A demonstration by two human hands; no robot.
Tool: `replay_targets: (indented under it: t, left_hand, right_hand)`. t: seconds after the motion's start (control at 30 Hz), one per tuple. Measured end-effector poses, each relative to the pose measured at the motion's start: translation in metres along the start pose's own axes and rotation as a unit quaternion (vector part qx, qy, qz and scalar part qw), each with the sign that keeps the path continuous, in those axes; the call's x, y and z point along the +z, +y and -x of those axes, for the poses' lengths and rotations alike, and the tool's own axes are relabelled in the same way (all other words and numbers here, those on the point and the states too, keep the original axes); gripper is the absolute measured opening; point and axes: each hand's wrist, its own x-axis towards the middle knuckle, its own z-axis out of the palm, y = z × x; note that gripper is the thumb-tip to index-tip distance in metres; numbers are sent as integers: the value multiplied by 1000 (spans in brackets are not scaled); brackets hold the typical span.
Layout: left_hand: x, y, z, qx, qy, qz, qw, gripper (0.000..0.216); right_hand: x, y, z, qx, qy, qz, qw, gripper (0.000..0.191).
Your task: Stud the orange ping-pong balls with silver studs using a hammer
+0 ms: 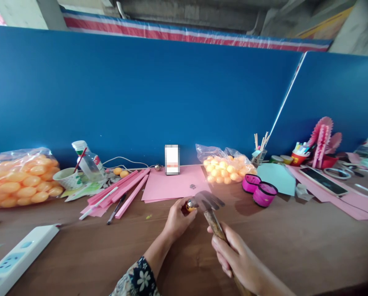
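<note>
Pinched between the thumb and fingers of the left hand [178, 220], a small, round, shiny piece, silver above and golden below [190, 205], lies just in front of the flat pink paper sheets [171, 185]; whether it rests on the brown, wood-toned table [185, 269] cannot be told. Closed around its shaft, the right hand [233, 250] holds a wooden-handled tool with a dark, seemingly pronged metal head [213, 220], slanted so that the head is just beside the piece; contact between the two is not discernible. Good practice, in judgement, keeps the left fingertips low on the sides of the piece, clear of the head, since a smooth curved surface may roll or shed the metal. Short, controlled movements from a firm right wrist, with the piece steadied against the table, would probably serve best.
</note>
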Motion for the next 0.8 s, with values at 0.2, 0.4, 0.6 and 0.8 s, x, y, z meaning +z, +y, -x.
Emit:
replay_targets:
  t: [0.2, 0.4, 0.6, 0.8]
  left_hand:
    - [-2, 7, 2, 7, 11, -74, 997, 35]
    - [-3, 3, 1, 23, 16, -93, 995, 30]
    - [-3, 3, 2, 15, 20, -116, 993, 26]
    - [-3, 8, 2, 20, 15, -121, 992, 23]
  right_hand:
    - [1, -2, 2, -2, 1, -7, 1000, 36]
    - [1, 0, -2, 14, -7, -23, 1000, 39]
    - [0, 2, 0, -9, -5, -5, 1000, 31]
    - [1, 4, 0, -4, -9, -7, 1000, 30]
